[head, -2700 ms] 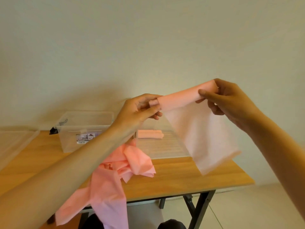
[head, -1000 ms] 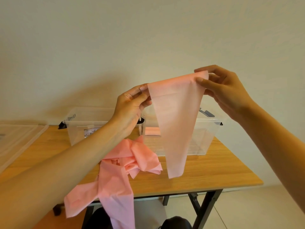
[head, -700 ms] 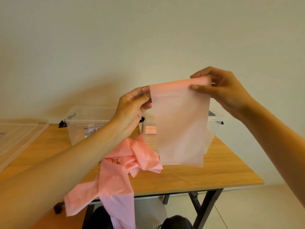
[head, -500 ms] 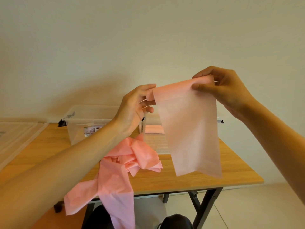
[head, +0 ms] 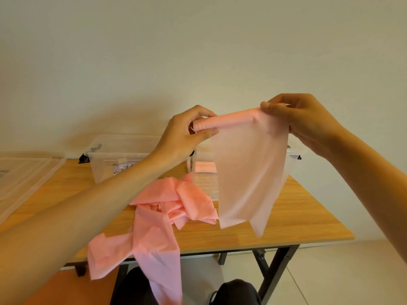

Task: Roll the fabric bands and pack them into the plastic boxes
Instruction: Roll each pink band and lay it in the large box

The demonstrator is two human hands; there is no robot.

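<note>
Both rolled ends of the pink band (head: pixel 248 172) are pinched, by our left hand (head: pixel 185 133) and right hand (head: pixel 304 119), so we should wind evenly, feeding the hanging tail in straight.

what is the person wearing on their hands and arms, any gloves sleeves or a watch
Nothing visible. Left hand and right hand are ungloved; left forearm and right forearm are bare to the frame edge: no sleeve, watch or bracelet in view.

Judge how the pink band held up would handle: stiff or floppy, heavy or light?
Probably floppy: the pink band hangs limp below its rolled top, pinched by the left hand and right hand. Likely light and thin: it looks translucent.
</note>
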